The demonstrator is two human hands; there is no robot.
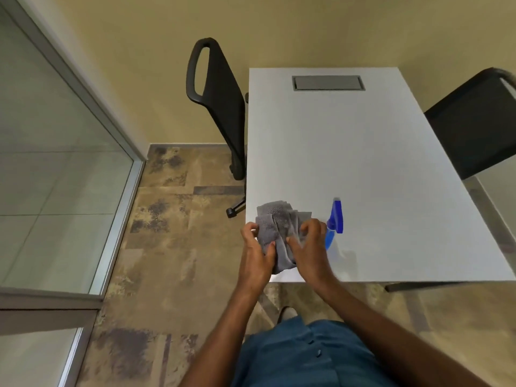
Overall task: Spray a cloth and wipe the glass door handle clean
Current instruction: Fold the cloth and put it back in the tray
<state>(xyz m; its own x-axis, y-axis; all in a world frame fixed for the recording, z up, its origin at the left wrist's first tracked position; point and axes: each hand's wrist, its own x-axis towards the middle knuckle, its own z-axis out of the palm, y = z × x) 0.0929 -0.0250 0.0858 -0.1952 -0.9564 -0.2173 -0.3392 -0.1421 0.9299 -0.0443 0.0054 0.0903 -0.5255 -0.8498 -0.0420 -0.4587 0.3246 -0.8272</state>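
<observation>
Cloth: we see the grey cloth (275, 233) bunched at the near-left corner of the white table (363, 152).
L hand: our left hand (258, 254) pinches the cloth's left edge, thumb on top.
R hand: our right hand (310, 247) grips the cloth's right side, fingers curled.
Spray: blue spray bottle (335, 219) stands on the table just beside the R hand.
Door: glass door (50, 163) at left; handle not in view.

spray bottle (335, 219) partly behind right hand (310, 247); right chair (474, 121) cut off.
</observation>
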